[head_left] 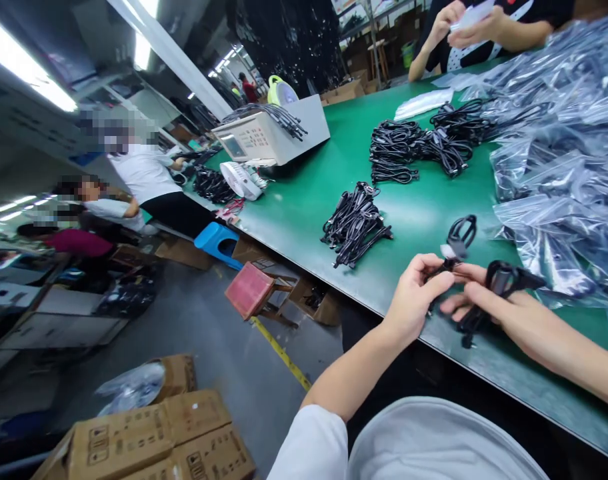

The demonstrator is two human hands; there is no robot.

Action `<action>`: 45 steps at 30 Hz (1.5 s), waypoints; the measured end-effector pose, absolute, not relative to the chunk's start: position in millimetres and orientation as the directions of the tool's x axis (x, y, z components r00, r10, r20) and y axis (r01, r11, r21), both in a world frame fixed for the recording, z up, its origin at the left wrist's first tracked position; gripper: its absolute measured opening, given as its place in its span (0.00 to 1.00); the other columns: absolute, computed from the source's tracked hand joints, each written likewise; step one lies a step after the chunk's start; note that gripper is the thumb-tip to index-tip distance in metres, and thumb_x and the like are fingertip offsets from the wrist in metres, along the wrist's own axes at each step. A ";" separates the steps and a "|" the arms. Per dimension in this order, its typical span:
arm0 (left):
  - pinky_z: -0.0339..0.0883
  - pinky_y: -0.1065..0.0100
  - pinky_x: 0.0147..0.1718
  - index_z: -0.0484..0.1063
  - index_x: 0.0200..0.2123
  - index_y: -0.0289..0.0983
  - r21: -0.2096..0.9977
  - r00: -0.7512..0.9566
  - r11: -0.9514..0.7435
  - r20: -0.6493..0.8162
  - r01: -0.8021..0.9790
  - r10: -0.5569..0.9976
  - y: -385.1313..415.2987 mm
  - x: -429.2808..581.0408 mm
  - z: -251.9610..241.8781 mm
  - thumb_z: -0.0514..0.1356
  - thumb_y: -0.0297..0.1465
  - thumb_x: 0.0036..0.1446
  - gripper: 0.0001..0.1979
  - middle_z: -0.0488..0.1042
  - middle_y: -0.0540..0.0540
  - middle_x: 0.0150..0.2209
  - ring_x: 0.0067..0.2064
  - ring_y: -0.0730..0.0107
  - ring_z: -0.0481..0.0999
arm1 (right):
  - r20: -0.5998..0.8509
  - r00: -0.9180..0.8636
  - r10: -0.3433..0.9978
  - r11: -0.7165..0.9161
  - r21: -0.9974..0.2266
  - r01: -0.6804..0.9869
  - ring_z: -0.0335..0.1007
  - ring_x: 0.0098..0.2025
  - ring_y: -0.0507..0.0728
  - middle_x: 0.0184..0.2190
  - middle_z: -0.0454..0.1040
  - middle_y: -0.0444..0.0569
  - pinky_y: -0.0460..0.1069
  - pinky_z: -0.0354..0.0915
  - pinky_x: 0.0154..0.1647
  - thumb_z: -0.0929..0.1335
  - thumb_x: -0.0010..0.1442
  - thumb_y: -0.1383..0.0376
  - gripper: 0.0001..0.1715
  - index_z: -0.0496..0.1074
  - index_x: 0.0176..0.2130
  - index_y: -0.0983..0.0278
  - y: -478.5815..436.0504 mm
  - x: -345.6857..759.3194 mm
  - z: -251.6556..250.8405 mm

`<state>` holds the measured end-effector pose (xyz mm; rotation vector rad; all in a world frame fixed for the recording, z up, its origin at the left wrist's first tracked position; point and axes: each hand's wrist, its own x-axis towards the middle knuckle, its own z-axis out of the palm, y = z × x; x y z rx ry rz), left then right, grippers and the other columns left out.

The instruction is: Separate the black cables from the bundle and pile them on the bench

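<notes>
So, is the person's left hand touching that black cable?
Touching. The head view shows the left hand pinching the black cable just below its white tag.

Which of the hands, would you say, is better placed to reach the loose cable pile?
Probably the left hand: it lies nearer the loose cable pile and pinches only an end of the cable, whose bulk the right hand holds.

No writing can be read. The cardboard boxes [134,437] on the floor [224,347] carry dark printed marks, too small and blurred to make out. The white machine [294,127] on the table [304,200] has a keypad [257,137] and a small screen [233,145], both illegible. The white bit [447,251] on the black cable [461,233] shows no legible print.
</notes>
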<state>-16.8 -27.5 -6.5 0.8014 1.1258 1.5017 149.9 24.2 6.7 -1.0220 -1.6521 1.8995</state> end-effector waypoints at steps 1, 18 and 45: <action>0.65 0.68 0.49 0.72 0.39 0.38 0.943 -0.212 -0.007 -0.068 -0.334 0.975 -29.3 -11.2 -9.8 0.73 0.38 0.53 0.16 0.71 0.50 0.41 0.43 0.72 0.70 | -0.256 -0.642 0.723 -0.130 -0.963 0.238 0.75 0.31 0.61 0.26 0.78 0.49 0.56 0.74 0.36 0.70 0.60 0.38 0.29 0.78 0.29 0.59 22.2 150.8 8.3; 0.68 0.63 0.54 0.74 0.41 0.39 0.877 -0.140 0.025 -0.105 -0.480 0.985 -24.1 -36.0 -7.0 0.79 0.38 0.42 0.26 0.77 0.49 0.42 0.45 0.69 0.76 | -0.285 -0.597 0.750 -0.009 -0.906 0.422 0.60 0.20 0.56 0.16 0.64 0.39 0.51 0.56 0.22 0.70 0.57 0.35 0.32 0.78 0.41 0.59 27.5 155.3 2.9; 0.66 0.76 0.27 0.73 0.44 0.33 0.667 -0.241 -0.038 -0.214 -0.744 0.947 -13.2 -44.5 -12.7 0.61 0.37 0.69 0.11 0.80 0.44 0.40 0.28 0.80 0.74 | -0.064 -0.642 0.764 0.360 -0.783 0.507 0.79 0.48 0.64 0.45 0.83 0.51 0.59 0.72 0.54 0.76 0.56 0.65 0.26 0.77 0.55 0.60 141.8 84.6 3.8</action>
